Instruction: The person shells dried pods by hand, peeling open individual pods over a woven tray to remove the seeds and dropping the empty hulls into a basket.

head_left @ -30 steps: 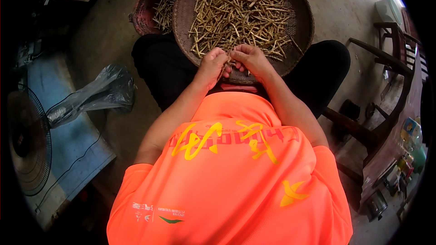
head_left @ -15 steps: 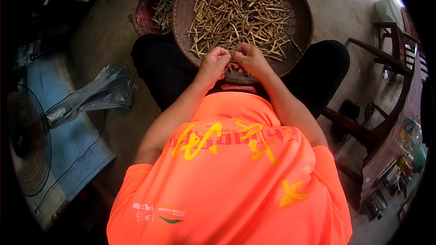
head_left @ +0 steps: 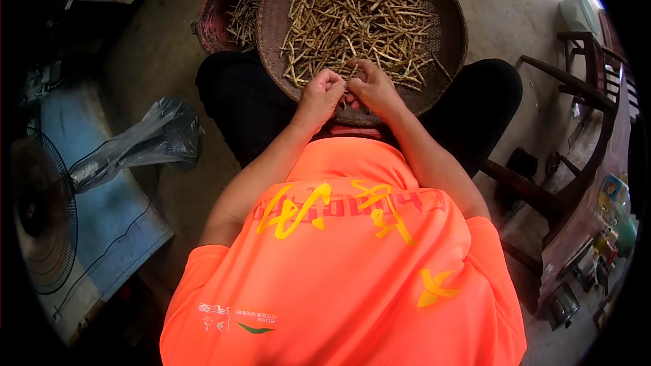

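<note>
A round woven tray rests between my knees, with a heap of dry, tan bean pods spread over it. Above the tray's near edge my left hand is closed, thumb and forefinger pinched on a dry bean pod. My right hand meets it fingertip to fingertip, also pinching the pod. The fingers cover most of that pod, so its full length is hidden.
A reddish bucket with more pods stands behind the tray at left. A fan and a plastic bag are by a bluish board. Wooden chair and cluttered table are at right.
My right hand's fingers have opened out slightly and lifted a little beside the left. The left hand stays nearly in place, and the tray and heap look the same.
</note>
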Demonstrator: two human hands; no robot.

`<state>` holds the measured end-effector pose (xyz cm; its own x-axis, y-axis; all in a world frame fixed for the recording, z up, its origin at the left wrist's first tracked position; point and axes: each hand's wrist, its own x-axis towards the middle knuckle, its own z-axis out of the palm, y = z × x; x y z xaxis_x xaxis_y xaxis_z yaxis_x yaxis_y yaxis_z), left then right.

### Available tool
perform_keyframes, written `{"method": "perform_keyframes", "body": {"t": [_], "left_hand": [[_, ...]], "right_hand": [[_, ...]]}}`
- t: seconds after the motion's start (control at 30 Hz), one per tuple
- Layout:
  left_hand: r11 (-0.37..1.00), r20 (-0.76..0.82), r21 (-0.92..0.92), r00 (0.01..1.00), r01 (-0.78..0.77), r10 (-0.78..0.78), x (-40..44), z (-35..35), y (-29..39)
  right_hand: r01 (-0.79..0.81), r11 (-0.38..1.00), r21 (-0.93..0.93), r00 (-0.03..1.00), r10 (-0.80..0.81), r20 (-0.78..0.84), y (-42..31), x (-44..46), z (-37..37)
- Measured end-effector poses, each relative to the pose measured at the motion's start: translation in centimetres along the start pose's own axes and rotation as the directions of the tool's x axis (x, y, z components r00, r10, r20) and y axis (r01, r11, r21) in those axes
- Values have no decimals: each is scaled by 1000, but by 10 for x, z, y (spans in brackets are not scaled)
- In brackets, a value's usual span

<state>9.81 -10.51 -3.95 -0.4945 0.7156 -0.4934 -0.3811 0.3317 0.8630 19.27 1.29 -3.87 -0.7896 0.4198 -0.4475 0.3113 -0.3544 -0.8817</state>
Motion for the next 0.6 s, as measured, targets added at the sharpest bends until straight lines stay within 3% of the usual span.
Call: {"method": "perform_keyframes", "body": {"t": [0.17, 0.27, 0.37, 0.6], "left_hand": [[1000, 9, -14, 1000, 7, -7, -2, 0, 3], [999, 11, -37, 1000, 19, -19, -3, 3, 5], [1000, 4, -9, 1000, 10, -10, -2, 2, 3], [1000, 18, -9, 1000, 11, -11, -2, 2, 4]], "right_hand": [[84, 996, -15, 995, -85, -48, 0, 2, -2], [46, 996, -76, 999, -43, 33, 1, 6, -5], [-2, 993, -115, 1000, 0, -13, 3, 8, -4], [65, 995, -74, 991, -73, -109, 14, 14, -2]]}}
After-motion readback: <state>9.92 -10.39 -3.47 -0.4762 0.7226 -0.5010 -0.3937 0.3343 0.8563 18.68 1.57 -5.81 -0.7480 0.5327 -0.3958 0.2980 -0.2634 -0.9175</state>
